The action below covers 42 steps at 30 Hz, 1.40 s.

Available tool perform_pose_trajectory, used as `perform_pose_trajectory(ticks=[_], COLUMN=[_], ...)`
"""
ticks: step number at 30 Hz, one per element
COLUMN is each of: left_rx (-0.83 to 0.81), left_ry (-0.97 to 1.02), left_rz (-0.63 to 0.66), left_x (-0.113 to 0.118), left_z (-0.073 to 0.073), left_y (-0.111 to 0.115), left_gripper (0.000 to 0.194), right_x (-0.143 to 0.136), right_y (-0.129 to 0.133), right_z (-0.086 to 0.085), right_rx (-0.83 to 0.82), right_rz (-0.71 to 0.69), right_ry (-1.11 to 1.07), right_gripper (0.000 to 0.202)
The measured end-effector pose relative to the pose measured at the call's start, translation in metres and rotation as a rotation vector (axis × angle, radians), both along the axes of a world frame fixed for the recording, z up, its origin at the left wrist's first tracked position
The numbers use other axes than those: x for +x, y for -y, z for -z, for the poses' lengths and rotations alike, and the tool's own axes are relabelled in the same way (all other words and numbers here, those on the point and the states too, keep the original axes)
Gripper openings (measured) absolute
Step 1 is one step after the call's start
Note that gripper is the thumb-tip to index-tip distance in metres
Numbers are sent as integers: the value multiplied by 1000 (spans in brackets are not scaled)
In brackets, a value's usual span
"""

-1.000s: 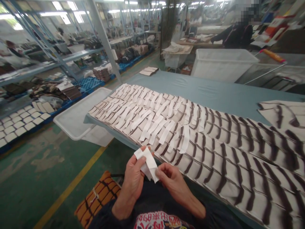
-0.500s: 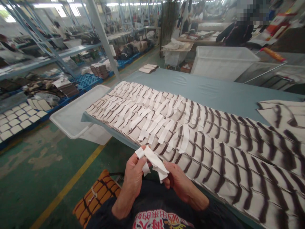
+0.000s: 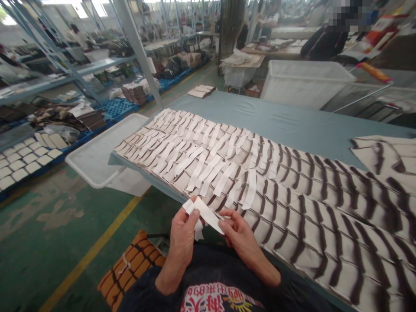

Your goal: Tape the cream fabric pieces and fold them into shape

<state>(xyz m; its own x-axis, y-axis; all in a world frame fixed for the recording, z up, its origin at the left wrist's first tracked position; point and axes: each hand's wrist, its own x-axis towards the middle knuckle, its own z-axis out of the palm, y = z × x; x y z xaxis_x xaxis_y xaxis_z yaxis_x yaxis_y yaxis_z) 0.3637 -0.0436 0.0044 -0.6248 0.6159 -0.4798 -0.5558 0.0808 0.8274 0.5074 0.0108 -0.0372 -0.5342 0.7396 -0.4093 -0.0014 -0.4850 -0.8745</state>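
One head-worn view, forward and down, hands [image 3: 182, 234] close below, table [image 3: 238, 106] beyond.

Wht strip [image 3: 209, 215] matt, paper-like; tbl cover [image 3: 302, 125] smooth w/ few wrinkles; bin [image 3: 302, 82] plastic.

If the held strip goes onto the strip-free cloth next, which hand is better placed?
Right, probably. The right hand is at the lower end of the strip and nearer the strip-free cloth. The left hand grips the upper end and other white material.
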Motion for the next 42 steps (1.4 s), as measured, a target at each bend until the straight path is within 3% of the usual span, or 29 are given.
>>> perform_pose_trajectory(ticks=[4,12,15,19,23,32,35,42], left_rx=[-9,-36,-22,-20,9,-10,-25,-29], left_ry=[-56,-95,-81,-25,13,11,11,45], left_rz=[42,110,129,167,236,341,361,393], left_x=[0,-3,-4,-2,-2,-2,-2,7], left_z=[4,15,16,13,13,13,14,13], left_y=[0,2,3,4,5,8,7,1], left_gripper=[60,56,52,52,50,46,48,49], right_x=[3,5,6,3,1,9,13,16], right_y=[-5,-11,-14,-20,-27,-52,-64,-81], right_z=[-5,-9,-9,-9,-11,-19,-14,-15], right_rx=[-27,-274,-195,35,242,519,525,362], right_rz=[18,14,59,89,128,100,128,244], right_ry=[-17,-242,-183,10,141,291,229,178], right_gripper=[58,41,45,51,43,31,34,50])
